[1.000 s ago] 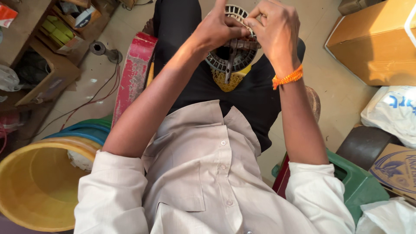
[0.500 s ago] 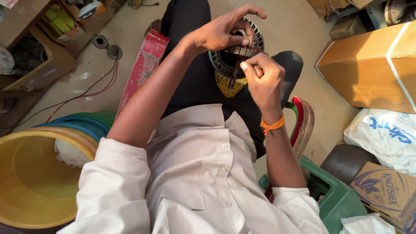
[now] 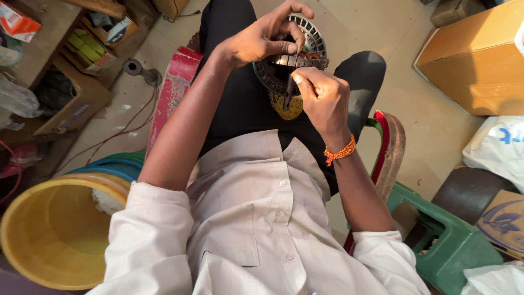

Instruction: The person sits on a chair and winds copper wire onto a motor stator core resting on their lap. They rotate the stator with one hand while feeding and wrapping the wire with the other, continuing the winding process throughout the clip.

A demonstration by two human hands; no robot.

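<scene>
I hold a round slotted metal ring (image 3: 289, 52) over my lap, between my knees in black trousers (image 3: 240, 104). It is tipped up on edge, so its hollow middle faces roughly toward me and its flat toothed rim runs left to right across the top. The ring is dark grey, built of thin stacked plates, with evenly spaced slots all round the inside, and some reddish-brown showing near the top edge (copper wire, I think, though it is too small to be sure).

My left hand (image 3: 262, 38) is closed over the upper left of the ring, thumb and fingers clamped on the rim. My right hand (image 3: 322, 98) is curled tight round a thin dark stick (image 3: 287, 94), whose long axis stands nearly upright, its top end meeting the ring's rim. An orange thread band (image 3: 339, 152) circles my right wrist.

Below the ring a yellow patterned patch (image 3: 286, 106) shows against the trousers. I wear a pale buttoned shirt (image 3: 251, 218). A yellow plastic bucket (image 3: 52, 229) sits at my left, a green plastic stool (image 3: 453, 240) and a brown cardboard box (image 3: 475, 60) at my right.
</scene>
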